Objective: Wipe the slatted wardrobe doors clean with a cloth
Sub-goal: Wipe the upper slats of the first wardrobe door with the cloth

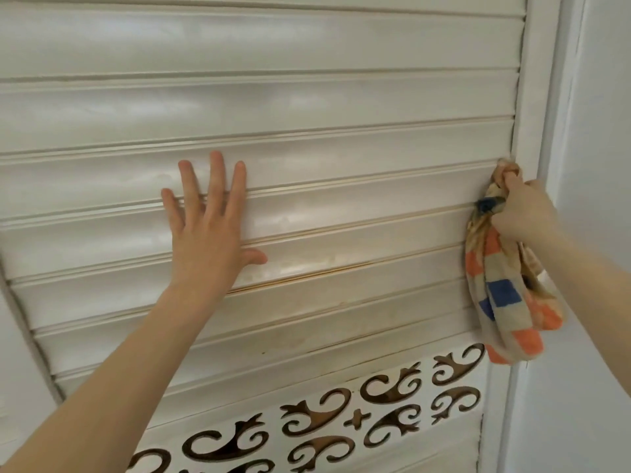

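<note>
The white slatted wardrobe door (341,107) fills the view, its horizontal slats running across. My left hand (208,223) lies flat on the slats at centre left, fingers straight and spread. My right hand (522,213) grips a checked cloth (502,295) in beige, orange and blue. It presses the bunched top of the cloth against the right end of a slat, beside the door's upright frame (532,97). The rest of the cloth hangs down below my hand.
Below the slats runs a white panel with brown scroll-shaped cut-outs (375,411). A pale wall (601,131) stands close on the right of the door frame. Some lower slats look yellowish and smudged.
</note>
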